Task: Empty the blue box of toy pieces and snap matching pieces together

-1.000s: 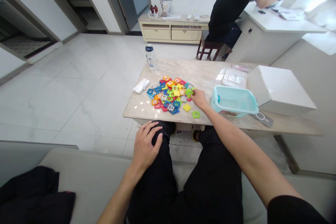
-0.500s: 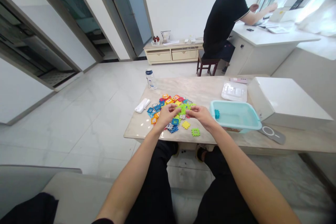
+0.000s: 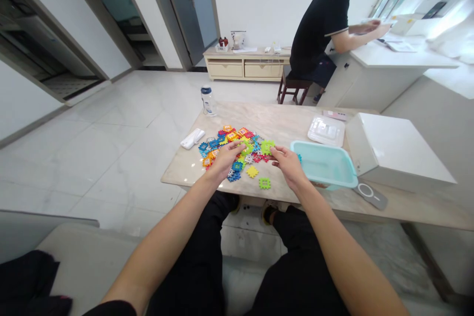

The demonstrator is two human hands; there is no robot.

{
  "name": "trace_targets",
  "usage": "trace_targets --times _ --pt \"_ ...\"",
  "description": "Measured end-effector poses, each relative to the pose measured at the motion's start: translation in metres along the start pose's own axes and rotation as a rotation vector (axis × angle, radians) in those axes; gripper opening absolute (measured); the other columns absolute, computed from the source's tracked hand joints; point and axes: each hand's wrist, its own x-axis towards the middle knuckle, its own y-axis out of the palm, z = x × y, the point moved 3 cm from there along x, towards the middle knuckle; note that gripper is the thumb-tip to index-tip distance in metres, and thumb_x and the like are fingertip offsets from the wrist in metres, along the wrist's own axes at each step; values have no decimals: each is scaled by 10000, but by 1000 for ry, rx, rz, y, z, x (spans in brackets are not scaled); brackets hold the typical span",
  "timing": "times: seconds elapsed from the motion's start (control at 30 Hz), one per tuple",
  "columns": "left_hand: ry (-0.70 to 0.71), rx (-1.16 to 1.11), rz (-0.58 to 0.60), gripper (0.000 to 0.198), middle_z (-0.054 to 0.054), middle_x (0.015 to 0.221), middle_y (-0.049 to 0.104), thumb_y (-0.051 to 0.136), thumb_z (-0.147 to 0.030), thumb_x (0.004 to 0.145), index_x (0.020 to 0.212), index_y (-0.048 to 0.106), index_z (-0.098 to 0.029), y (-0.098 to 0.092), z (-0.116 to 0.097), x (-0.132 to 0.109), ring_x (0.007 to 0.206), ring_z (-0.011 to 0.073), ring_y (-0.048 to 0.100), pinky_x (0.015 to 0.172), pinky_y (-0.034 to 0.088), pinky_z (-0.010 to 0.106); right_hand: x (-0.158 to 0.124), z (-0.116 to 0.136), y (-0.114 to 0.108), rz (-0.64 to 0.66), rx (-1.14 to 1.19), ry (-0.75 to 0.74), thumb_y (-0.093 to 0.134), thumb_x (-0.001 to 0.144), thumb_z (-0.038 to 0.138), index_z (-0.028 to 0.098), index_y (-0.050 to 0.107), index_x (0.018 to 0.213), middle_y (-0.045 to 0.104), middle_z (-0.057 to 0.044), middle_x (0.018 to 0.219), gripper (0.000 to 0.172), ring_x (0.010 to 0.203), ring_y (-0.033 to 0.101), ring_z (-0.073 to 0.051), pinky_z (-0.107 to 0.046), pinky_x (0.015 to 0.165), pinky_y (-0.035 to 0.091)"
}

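My left hand (image 3: 228,158) pinches a lime-green toothed building tile (image 3: 246,147) above the heap. Between the thumb and fingers of my right hand (image 3: 288,164) is a second green toothed tile (image 3: 267,147), square with an opening in it. The two green tiles are apart. Under and around my hands lies a heap of toothed plastic tiles (image 3: 214,143) in blue, orange, red, yellow and white. Closer to me on the table, a yellow tile (image 3: 252,172) and a green window-like tile (image 3: 264,183) lie loose.
Right of my right hand stands a light-blue basin (image 3: 321,145), with a lidded clear box (image 3: 326,130) behind it and a white box (image 3: 398,150) beyond. A bottle (image 3: 208,102) and a white pouch (image 3: 192,138) stand left. Another person (image 3: 320,22) sits at a far counter.
My hands have drawn a little apart, and the green pieces that were close together now show as two separate tiles. The view has shifted slightly. The other person's hands have come together.
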Motion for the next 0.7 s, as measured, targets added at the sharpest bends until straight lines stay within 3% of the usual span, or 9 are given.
trace_targets --times 0.17,0.33,0.57,0.7 --pt "-58 -35 2 378 50 983 805 1023 -316 692 978 811 -189 0 1 -2 812 143 692 680 470 253 -9 14 7 -7 44 -28 965 692 628 226 819 1006 824 -40 976 530 860 730 -183 -274 699 541" --pt "-115 -98 35 328 28 895 770 995 -195 732 924 729 -179 5 0 -8 743 114 680 671 490 234 -20 35 13 -82 168 -123 965 724 625 236 816 1032 754 4 834 517 706 614 -148 -284 657 548" --pt "-96 -196 61 542 11 936 783 921 -28 757 1216 680 -185 9 -6 -22 876 145 782 946 626 307 -25 27 30 -6 5 -145 908 742 708 225 791 986 743 -10 855 553 725 616 -157 -292 662 510" --pt "-74 -219 132 412 69 1054 814 900 -62 807 1170 724 -147 13 -11 -27 920 167 798 1060 632 381 -14 21 39 1 -175 -196 824 806 688 219 773 887 742 -31 801 479 722 642 -190 -322 686 514"
